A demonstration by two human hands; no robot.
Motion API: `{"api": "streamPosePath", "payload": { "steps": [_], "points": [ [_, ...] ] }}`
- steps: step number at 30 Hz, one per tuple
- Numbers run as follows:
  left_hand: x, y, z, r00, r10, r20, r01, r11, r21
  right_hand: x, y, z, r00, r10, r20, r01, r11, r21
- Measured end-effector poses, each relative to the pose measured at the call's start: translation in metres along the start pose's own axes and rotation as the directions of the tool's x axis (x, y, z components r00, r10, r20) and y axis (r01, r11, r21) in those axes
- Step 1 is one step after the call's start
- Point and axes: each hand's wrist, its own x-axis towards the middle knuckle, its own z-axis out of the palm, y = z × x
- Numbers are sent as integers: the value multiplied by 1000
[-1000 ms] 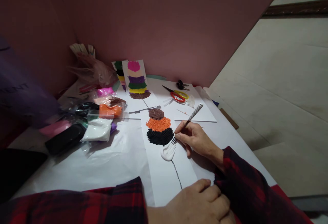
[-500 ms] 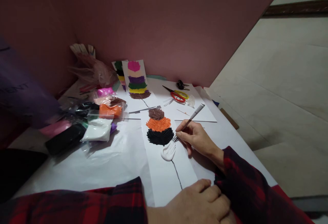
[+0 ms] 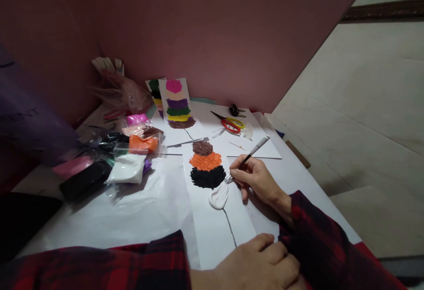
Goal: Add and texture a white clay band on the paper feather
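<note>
My right hand [image 3: 253, 177] is closed round a metal fork [image 3: 259, 146], its ridged handle pointing up and to the right. The fork's tines are at the upper right of a patch of white clay [image 3: 219, 196], which shows grooves. That patch lies on a white card [image 3: 212, 237], below black clay [image 3: 208, 177], orange clay [image 3: 205, 162] and brown clay [image 3: 202, 148], all textured. A dark drawn line [image 3: 230, 228] runs down from the white patch. My left hand [image 3: 261, 261] rests palm down across the card's lower right, fingers slightly bent, with nothing visible in it.
Bags of white clay [image 3: 126, 169] and orange clay [image 3: 143, 144] lie at the left among other colours and a black object [image 3: 86, 179]. Red and yellow scissors [image 3: 231, 123] and keys [image 3: 235, 110] lie at the back. A finished striped card [image 3: 178, 111] leans near the wall.
My right hand has drawn the fork slightly up and to the right, off the middle of the white clay. More grooves show in the clay. My left hand has stayed put.
</note>
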Motion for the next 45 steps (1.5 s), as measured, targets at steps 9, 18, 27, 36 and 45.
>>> {"api": "streamPosePath", "payload": {
  "steps": [9,18,27,36,45],
  "points": [
    [-1,-2,6,1000,14,-11,-14,1000,-6,1,3,-4,999,10,45,-17,989,147],
    [-2,-1,-1,1000,5,23,-5,1000,-16,1,2,-6,999,7,31,-14,971,241],
    [-1,-1,2,1000,6,-21,-6,1000,-10,-1,5,-2,999,-53,-12,54,996,72],
    [0,0,2,1000,-1,-17,0,999,-44,-2,3,-1,1000,-14,-8,14,1000,-18],
    [0,0,-9,999,-3,46,4,999,-38,0,-3,-1,999,32,-30,-35,992,-121]
  ]
}}
